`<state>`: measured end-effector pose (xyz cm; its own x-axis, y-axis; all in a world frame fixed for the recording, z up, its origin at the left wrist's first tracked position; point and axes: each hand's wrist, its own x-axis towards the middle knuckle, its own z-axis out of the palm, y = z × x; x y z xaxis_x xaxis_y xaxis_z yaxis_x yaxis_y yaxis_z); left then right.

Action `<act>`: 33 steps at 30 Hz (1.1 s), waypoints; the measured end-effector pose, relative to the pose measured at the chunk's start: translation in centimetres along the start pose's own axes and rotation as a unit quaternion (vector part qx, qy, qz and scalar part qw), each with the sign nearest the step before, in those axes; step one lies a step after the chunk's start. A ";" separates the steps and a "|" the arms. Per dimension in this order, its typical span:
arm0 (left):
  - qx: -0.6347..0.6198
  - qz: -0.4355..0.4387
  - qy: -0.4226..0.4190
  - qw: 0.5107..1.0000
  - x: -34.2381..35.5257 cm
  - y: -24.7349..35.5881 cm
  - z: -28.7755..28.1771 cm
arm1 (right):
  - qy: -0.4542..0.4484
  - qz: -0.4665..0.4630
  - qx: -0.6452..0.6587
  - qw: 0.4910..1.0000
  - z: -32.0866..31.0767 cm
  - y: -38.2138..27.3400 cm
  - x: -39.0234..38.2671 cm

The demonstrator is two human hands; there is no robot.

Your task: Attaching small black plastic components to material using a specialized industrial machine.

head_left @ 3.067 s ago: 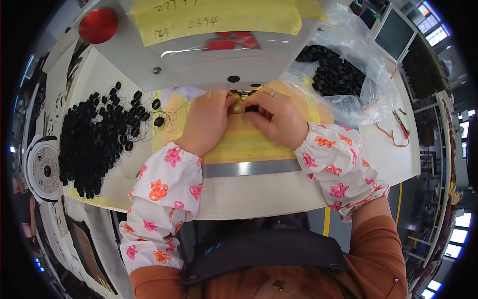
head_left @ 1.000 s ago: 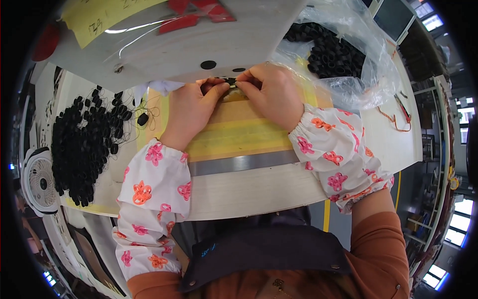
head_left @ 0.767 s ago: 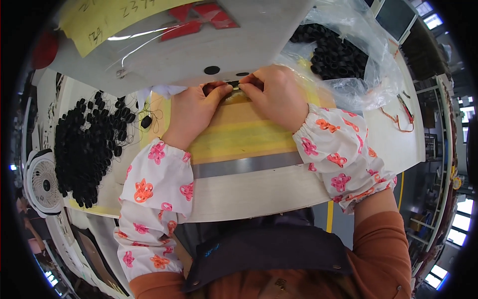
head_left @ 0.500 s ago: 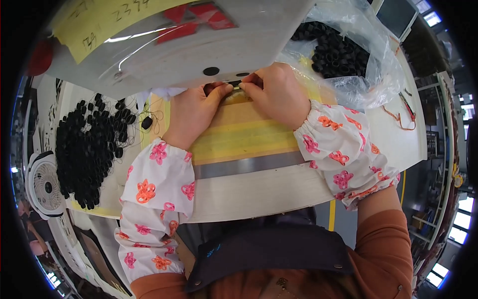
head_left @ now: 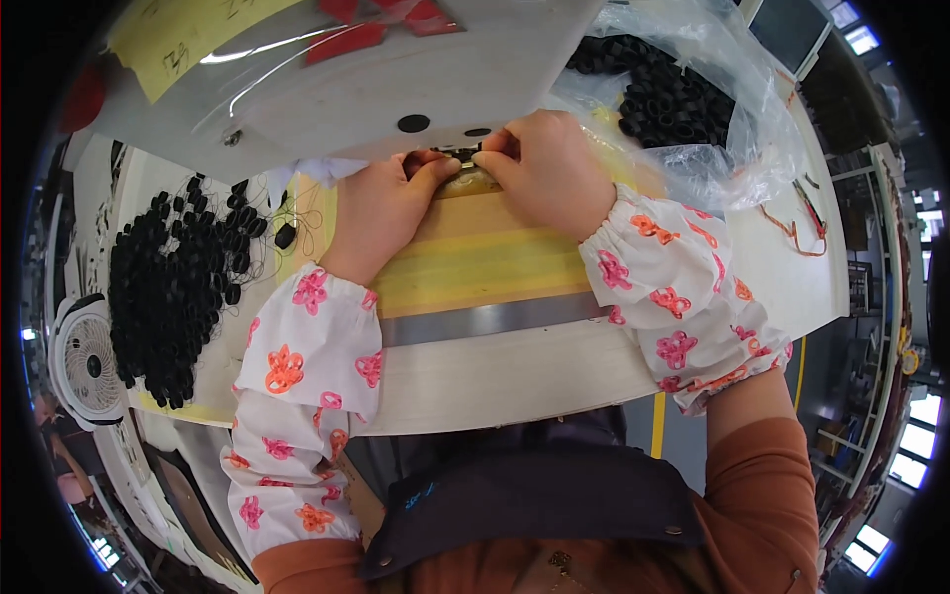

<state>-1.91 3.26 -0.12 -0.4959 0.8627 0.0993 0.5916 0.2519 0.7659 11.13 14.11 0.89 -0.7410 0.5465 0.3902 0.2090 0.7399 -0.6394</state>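
Both my hands meet under the pale head of a sewing machine, over its yellow-taped bed. My right hand pinches a small black band piece between thumb and forefinger, just right of the machine's metal foot area. My left hand is closed, its fingers curled and thumb tip at the left of that same spot. What the left fingertips hold is hidden. The needle cannot be made out.
At left lies a heap of black bands trailing thin threads, with one band apart. A clear plastic bag at the far right holds black loops. Snips lie right; a white fan stands left.
The hands stay together at the foot area, the right one shifted slightly up and left. The machine and table sit a little higher and further left in view.
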 end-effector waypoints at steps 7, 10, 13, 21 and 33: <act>-0.004 -0.044 0.008 0.999 -0.3 -0.1 0.0 | 0.003 0.017 0.045 0.999 0.3 0.0 -0.2; -0.002 -0.030 0.007 1.000 0.2 0.3 0.4 | 0.003 0.016 0.050 0.999 -0.2 0.9 -0.2; 0.031 -0.009 -0.003 0.999 0.6 1.0 0.1 | -0.003 0.022 0.038 0.999 -0.5 1.1 0.1; 0.184 0.122 0.051 0.974 -1.0 -0.1 -0.6 | -0.003 0.005 0.053 0.999 0.8 0.2 0.0; 0.096 0.243 -0.020 0.965 -4.4 0.9 0.0 | -0.097 0.122 0.159 0.975 -0.3 0.2 -0.7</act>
<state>0.83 -0.34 0.06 -0.1073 0.9143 0.3905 0.8569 -0.1141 0.5027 11.91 13.97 0.69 -0.8070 0.5838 0.0885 0.2079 0.4212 -0.8828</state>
